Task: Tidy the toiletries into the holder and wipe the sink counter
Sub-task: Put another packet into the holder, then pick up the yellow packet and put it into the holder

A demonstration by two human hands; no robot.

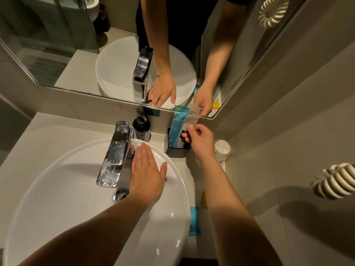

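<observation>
Head view: your right hand [199, 140] pinches the grey sachet [192, 120] by its top edge, standing in the black holder [177, 151]. Light, floppy, probably slick — grip the edge. Left hand [148, 173] lies flat, empty, on the basin [76, 217].

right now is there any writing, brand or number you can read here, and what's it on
No text can be read.
Soap bottle: pale label, too blurred.
Wall under the mirror: faint reddish mark and dark print, too small.
Blue packet in the holder: print near the top, unreadable.
Clear packet pinched by the right hand: nothing readable.
Blue packet on the counter: blurred.
</observation>
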